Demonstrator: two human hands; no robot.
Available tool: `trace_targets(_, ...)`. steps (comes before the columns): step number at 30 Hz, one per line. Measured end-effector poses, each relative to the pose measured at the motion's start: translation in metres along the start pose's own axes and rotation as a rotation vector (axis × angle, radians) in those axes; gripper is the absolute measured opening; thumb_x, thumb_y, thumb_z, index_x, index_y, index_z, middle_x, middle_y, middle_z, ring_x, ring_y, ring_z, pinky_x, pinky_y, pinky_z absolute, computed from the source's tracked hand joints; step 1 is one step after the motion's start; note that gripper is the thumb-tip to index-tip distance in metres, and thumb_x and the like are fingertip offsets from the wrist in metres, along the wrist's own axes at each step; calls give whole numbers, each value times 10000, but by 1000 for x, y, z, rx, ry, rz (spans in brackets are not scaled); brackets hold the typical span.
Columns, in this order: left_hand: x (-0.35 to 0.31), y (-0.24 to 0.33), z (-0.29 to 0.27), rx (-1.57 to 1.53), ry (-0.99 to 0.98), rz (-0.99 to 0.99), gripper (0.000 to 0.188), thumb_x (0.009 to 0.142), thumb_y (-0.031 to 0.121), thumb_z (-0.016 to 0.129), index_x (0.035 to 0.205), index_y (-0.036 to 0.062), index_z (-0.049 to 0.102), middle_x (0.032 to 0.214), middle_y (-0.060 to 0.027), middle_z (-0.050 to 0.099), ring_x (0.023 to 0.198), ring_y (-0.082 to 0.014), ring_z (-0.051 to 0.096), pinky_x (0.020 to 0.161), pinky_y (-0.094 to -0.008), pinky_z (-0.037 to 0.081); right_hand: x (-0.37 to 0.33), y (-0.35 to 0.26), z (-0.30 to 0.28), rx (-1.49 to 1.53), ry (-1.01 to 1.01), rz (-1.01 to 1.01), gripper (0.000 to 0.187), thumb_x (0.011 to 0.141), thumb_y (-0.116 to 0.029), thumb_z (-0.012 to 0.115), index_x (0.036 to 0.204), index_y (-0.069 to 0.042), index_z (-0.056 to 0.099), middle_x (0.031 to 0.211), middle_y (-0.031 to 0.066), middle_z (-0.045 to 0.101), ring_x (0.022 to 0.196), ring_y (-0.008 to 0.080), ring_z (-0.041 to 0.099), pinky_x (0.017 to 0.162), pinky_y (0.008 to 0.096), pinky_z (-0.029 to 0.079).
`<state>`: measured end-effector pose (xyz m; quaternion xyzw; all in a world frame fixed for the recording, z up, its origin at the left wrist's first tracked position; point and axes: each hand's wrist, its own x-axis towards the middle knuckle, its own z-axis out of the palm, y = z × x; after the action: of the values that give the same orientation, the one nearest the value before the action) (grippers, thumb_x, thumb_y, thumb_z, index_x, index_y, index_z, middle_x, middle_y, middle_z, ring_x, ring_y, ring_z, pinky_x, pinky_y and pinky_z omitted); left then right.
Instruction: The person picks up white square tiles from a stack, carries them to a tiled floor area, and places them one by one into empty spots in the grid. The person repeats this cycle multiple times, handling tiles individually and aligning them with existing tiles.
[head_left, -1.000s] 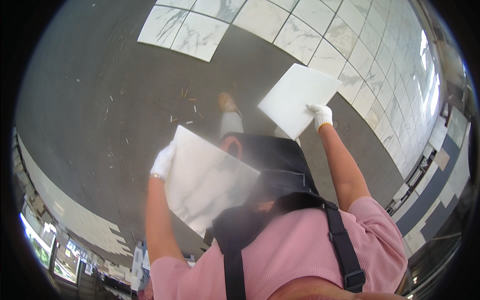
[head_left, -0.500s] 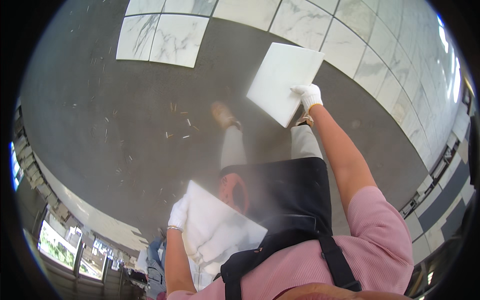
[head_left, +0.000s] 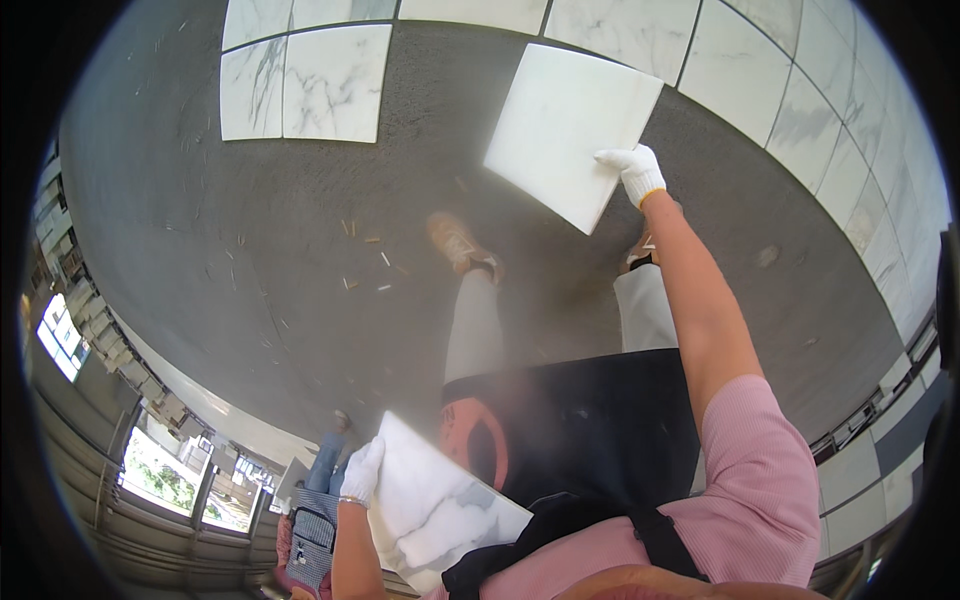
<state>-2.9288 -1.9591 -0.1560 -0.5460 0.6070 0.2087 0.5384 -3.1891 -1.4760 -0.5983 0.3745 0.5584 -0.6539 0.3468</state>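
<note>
My right hand (head_left: 634, 172), in a white knit glove, grips the right edge of a plain white marble tile (head_left: 570, 130). That tile is tilted in front of me, its far edge near the laid tiles; I cannot tell whether it touches the floor. My left hand (head_left: 362, 470), also gloved, is closed on the edge of a second marble tile (head_left: 430, 515) with grey veins, held at my left side by the apron (head_left: 580, 420). The fingers behind both tiles are hidden.
Rows of veined marble tiles (head_left: 640, 40) lie along the far and right floor. Two tiles (head_left: 335, 85) jut out at far left. Small slivers (head_left: 385, 260) litter the grey floor (head_left: 200, 260). Another person (head_left: 315, 520) stands at lower left. My shoes (head_left: 460, 240) are on the floor.
The right-hand tile has moved slightly farther ahead with my hand. My left hand and its tile sit lower in view. The view has shifted, and the other person shows more fully.
</note>
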Motion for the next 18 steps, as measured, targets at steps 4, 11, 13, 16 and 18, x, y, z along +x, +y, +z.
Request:
trace_targets(4, 7, 1, -5, 78, 38, -48, 607, 1004, 506, 531, 1158, -60, 688, 1072, -175, 717, 1044, -214, 630, 946, -335, 457, 25, 33, -36, -9, 31, 135, 397, 777, -129, 818, 1130, 9, 698, 1015, 107, 738, 875, 230, 713, 838, 386, 571)
trace_targets(11, 9, 3, -7, 14, 104, -29, 578, 999, 511, 538, 1075, -37, 704, 937, -115, 695, 909, -196, 597, 855, -342, 460, 61, 66, -65, 70, 213, 169, 386, 839, -141, 813, 1180, -3, 694, 1063, 89, 735, 896, 207, 694, 807, 370, 559)
trace_targets(13, 9, 4, -7, 94, 104, -36, 593, 996, 519, 535, 1087, -43, 704, 951, -118, 706, 916, -203, 602, 869, -345, 464, 67, 67, -74, 90, 191, 160, 382, 852, -146, 805, 1188, -7, 688, 1070, 93, 733, 905, 212, 694, 809, 378, 558)
trace_targets(16, 9, 8, -9, 177, 59, -107, 629, 993, 534, 531, 1150, -54, 693, 1046, -144, 722, 995, -220, 621, 934, -344, 462, 78, 76, -88, 83, 181, 162, 365, 883, -162, 779, 1202, -16, 678, 1078, 91, 730, 918, 225, 694, 810, 391, 554)
trace_targets(18, 8, 14, -8, 184, 56, -77, 650, 992, 535, 536, 1209, -61, 676, 1140, -165, 718, 1083, -231, 624, 996, -339, 447, 90, 85, -100, -13, 210, 208, 337, 899, -162, 760, 1198, -26, 679, 1073, 89, 729, 919, 226, 697, 825, 398, 558)
